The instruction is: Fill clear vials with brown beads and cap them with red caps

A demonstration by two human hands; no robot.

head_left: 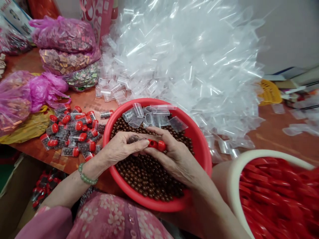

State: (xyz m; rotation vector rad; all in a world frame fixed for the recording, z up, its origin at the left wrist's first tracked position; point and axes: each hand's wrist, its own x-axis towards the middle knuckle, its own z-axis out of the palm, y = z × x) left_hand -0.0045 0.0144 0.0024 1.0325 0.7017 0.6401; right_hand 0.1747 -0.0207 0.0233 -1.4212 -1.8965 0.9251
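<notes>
Red-capped plastic tube [157, 144] sits pinched between our left hand [119, 149] and right hand [174, 159], both curled closed on it; brown beads [149, 176] fill the red basin [204, 156] below.

One head-worn camera looks forward and down, close above the left hand [119, 148] and right hand [175, 159].

Glossy red plastic basin [198, 149]; smooth beads [147, 176], maybe wood; clear plastic sleeves [189, 66].

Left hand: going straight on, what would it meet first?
Likely the right hand's fingers, which pinch the red caps at the end of the clear tube in the left hand; depth is unclear.
</notes>
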